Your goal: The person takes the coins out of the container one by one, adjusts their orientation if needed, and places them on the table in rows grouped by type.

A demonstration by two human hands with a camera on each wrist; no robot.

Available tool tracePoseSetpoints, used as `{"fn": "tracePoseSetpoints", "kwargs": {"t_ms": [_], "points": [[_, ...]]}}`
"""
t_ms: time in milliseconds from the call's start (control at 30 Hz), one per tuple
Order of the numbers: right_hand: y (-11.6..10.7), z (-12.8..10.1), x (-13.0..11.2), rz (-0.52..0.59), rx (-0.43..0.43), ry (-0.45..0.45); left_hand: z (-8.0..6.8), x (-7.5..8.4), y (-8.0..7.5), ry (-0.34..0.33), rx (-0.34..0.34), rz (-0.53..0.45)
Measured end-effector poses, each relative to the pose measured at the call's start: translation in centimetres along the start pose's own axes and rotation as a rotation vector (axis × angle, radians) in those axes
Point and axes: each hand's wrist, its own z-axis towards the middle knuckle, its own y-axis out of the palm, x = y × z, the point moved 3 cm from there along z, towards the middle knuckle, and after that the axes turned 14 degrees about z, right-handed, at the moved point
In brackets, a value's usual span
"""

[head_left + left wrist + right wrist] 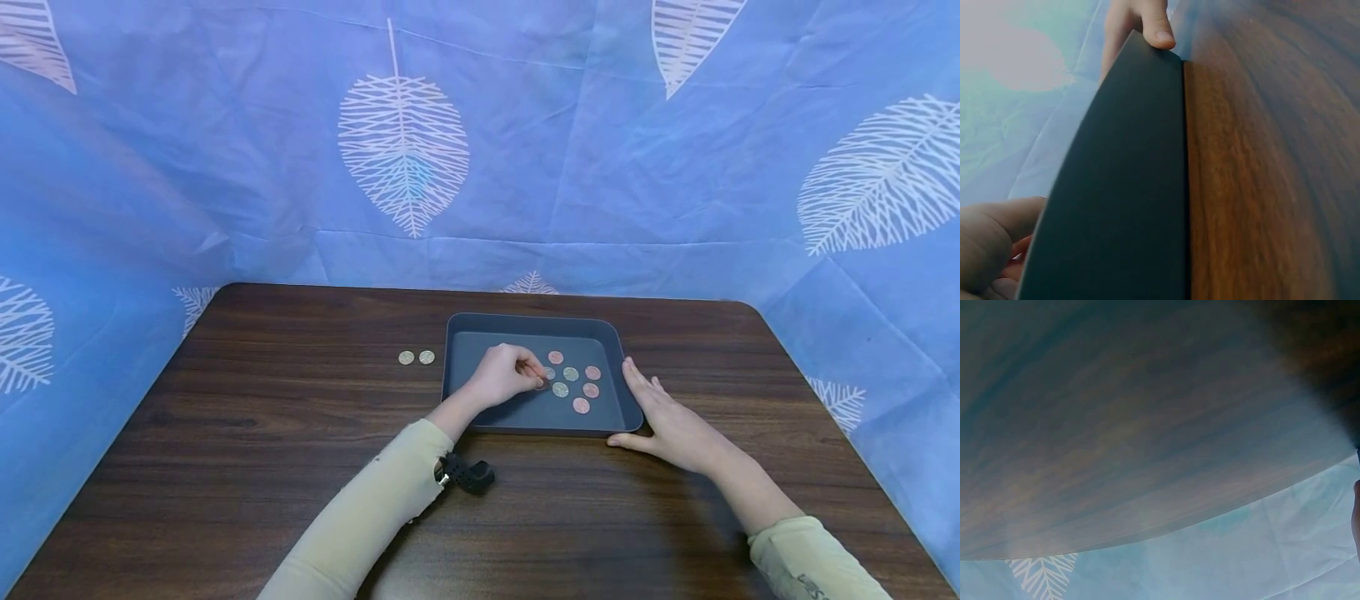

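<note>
A dark grey rectangular tray (480, 325) stands on the table, with several coins lying in its right half. Among them are copper-coloured coins (581, 406) and gold-toned ones (560, 389). My left hand (501, 373) reaches over the tray's front wall, its thumb and fingertips pinching a small coin (540, 384) low over the tray floor. Right beside those fingertips lies a silvery coin (550, 373). Against the tray's front right corner rests my right hand (671, 425), fingers extended along the right side and thumb at the front. The left wrist view shows the tray's outer wall (1122, 169) close up.
Left of the tray, two gold-toned coins (416, 357) lie side by side on the dark wooden table (300, 483). A blue cloth with white leaf prints (525, 167) hangs behind the table and along its sides. A black strap (468, 475) hangs at the left wrist.
</note>
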Motion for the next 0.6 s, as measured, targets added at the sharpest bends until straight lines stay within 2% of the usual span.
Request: {"fn": "tracePoseSetpoints", "kwargs": {"t_ms": [367, 600], "points": [[0.0, 0.1, -0.1, -0.005, -0.004, 0.006, -1.8, -1.6, -2.8, -0.006, 0.031, -0.031], [-0.1, 0.1, -0.1, 0.008, -0.008, 0.011, -2.6, -2.3, -4.0, -0.02, 0.058, -0.034]]}}
